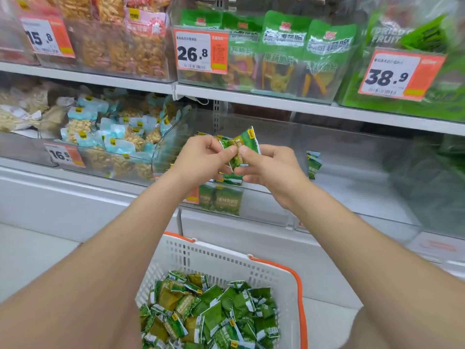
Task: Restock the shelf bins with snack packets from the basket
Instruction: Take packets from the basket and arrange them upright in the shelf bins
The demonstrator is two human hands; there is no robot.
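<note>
Supermarket shelving fitted with clear plastic bins is shown across the background. A bunch of green packets [245, 144] is held above the front left corner of the middle bin [339, 159] and is pinched from both sides. Its left edge is nipped between the thumb and fingers of the left hand [201, 154]. Its right edge, and the packets beneath, are gripped by the curled fingers and thumb of the right hand [266, 167].

The step in hand is judged to be the sorting or squaring of the bunch before release into the bin. It is best done low, behind the bin's front wall, so that the packets are laid rather than dropped. The glossy wrappers are likely to slide, and a loose packet could be lost over the front edge. An even layer is better spread toward the bin's bare right side than heaped at the left.

Containers: the middle bin is sparsely filled. A few matching packets [221, 201] are seen against its front wall near the left corner, and a couple more [314, 165] are seen further right. The white basket [214, 258], orange-handled, is seen below the forearms and is heaped with loose packets [214, 313], so much restocking is judged to remain. The neighbouring bin [161, 147] on the left is piled with pale-blue packets [113, 137].
</note>
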